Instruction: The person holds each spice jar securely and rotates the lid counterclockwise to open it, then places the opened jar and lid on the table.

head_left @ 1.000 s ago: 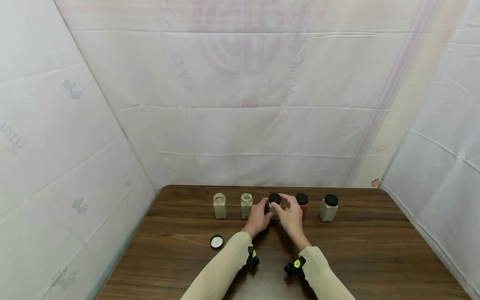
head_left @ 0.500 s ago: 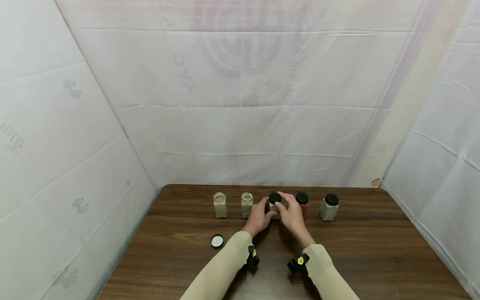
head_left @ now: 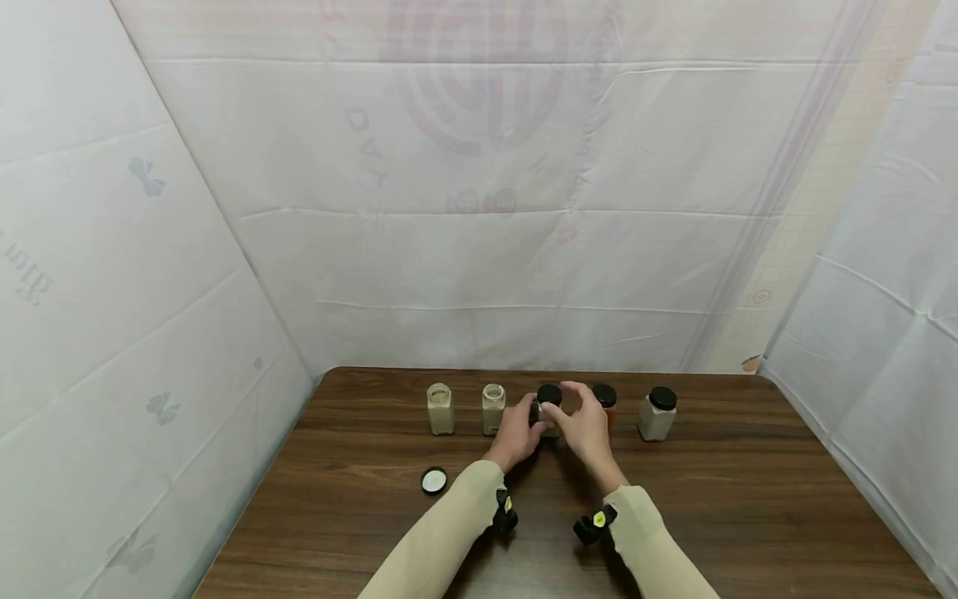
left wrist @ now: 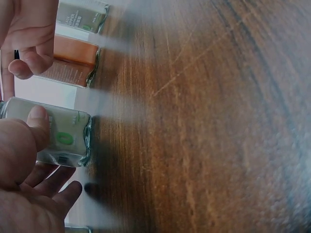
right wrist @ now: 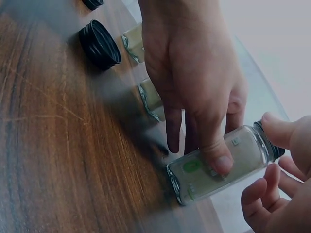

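Observation:
A clear spice jar with pale contents stands on the table in the middle of a row. My left hand grips its body, thumb across the label, as the left wrist view also shows. My right hand is at the top of this jar, thumb against its black screw lid and forefinger curved round the far side. The lid sits on the jar's neck. In the right wrist view, the other fingers of my right hand hang curled below the lid.
Two lidless jars, one far left and one nearer, stand on the wooden table. Right of my hands are a capped orange-red jar and a capped pale jar. A loose black lid lies upturned; another shows at the right wrist view's edge.
My right thumb and fingers have shifted slightly round the lid, the thumb moving right and then back left. My left hand and the jar stay in place.

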The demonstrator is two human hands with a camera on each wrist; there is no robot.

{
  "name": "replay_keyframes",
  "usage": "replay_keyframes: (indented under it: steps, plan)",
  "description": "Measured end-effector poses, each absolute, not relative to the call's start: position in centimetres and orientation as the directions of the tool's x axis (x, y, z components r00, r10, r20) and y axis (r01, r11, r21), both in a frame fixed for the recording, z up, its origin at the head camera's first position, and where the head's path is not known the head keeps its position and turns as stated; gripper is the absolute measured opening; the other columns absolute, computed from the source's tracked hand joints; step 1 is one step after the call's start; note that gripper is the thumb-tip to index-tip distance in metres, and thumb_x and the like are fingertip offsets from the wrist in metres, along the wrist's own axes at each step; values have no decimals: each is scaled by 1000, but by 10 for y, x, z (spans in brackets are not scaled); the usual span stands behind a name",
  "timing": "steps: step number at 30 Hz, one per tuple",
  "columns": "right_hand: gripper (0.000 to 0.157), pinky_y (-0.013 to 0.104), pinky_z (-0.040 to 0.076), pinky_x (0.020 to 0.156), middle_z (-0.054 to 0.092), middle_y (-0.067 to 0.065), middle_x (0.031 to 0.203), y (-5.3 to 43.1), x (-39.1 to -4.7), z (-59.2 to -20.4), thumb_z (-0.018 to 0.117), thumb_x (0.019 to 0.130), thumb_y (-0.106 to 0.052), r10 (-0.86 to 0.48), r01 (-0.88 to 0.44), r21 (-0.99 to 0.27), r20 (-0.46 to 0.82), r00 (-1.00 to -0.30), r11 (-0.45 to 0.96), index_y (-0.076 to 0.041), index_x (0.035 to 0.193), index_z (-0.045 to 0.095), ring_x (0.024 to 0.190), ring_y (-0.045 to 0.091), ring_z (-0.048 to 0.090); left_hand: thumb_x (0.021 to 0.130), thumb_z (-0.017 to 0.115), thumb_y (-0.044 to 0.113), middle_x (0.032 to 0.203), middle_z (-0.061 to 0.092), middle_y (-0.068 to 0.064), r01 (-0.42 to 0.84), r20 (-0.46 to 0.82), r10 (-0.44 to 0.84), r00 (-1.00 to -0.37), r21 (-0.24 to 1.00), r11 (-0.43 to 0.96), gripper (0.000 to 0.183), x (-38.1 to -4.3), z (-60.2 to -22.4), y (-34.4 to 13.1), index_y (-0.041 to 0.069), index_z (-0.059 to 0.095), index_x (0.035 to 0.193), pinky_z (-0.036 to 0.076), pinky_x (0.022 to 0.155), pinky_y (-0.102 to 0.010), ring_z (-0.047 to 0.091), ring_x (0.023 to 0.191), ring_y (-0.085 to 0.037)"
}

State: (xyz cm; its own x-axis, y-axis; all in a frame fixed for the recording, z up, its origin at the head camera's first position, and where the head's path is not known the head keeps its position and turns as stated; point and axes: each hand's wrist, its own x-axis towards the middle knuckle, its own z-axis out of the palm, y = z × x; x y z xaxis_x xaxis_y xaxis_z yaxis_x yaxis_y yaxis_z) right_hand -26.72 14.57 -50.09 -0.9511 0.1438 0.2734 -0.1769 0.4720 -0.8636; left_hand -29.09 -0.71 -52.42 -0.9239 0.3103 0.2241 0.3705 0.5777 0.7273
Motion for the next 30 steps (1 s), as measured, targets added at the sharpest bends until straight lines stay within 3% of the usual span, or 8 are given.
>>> replay_keyframes:
  steps: [6,12,21,30]
  plan:
    - [47,31,45,54,68,17,118,144,-268,-500,83,90,-28,169,-145,-861,256,-952,487,-7,128,66,55,15,52,100,69,27,132,66,-18,368,221,309,-925,727,580,48,-291,-524,-7,5,55,140,52,99,-49,64,121,-33]
    - [44,30,44,55,59,19,138,147,-269,-497,74,97,-19,66,-209,-842,278,-958,497,-4,137,63,58,16,51,100,69,27,131,66,-18,382,236,314,-919,727,571,46,-293,-525,-7,4,56,138,53,98,-48,65,120,-32]
    - [44,30,40,53,53,21,147,152,-272,-492,65,102,-14,-35,-211,-820,227,-973,532,-4,144,58,51,18,43,101,69,25,128,67,-21,367,221,311,-924,739,565,49,-291,-524,-7,2,54,142,55,95,-47,67,116,-32]
    - [56,29,42,50,59,21,138,157,-272,-490,76,95,-24,4,-177,-839,208,-978,515,-4,144,57,55,17,49,100,69,27,132,66,-20,353,208,306,-929,746,565,51,-289,-523,-7,4,53,142,53,98,-49,64,121,-33]
